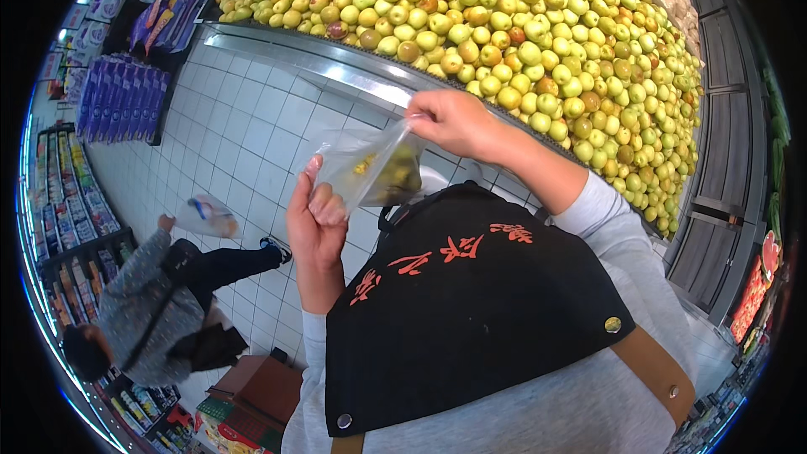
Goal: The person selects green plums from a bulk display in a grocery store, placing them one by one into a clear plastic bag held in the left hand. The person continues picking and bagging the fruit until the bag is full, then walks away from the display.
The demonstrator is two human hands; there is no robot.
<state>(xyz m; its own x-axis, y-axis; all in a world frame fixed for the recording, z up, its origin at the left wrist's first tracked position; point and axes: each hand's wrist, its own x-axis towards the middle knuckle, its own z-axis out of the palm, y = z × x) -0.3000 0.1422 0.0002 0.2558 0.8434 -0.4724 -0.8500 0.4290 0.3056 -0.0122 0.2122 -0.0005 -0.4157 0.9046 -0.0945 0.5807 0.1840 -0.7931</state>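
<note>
A clear plastic bag [361, 145] hangs between my two hands, in front of the black apron [479, 290]. Several green-yellow fruits [403, 167] show dimly through its film, low on the right side. My left hand [320, 221] grips the bag's left edge, with some fingers seen through the plastic. At the upper right corner, my right hand [444, 120] pinches the film between thumb and fingers. Just beyond my right hand lies a large heap of jujube-like green fruits [466, 25], some with brown or reddish patches.
A metal rail [302, 63] edges the fruit stand. Another person [157, 302] walks on the left, carrying a filled plastic bag [207, 215]. Purple packages [120, 98] and stocked shelves [72, 183] line the far left. A brown box [261, 391] stands lower left; white tiles [252, 120] cover the floor.
</note>
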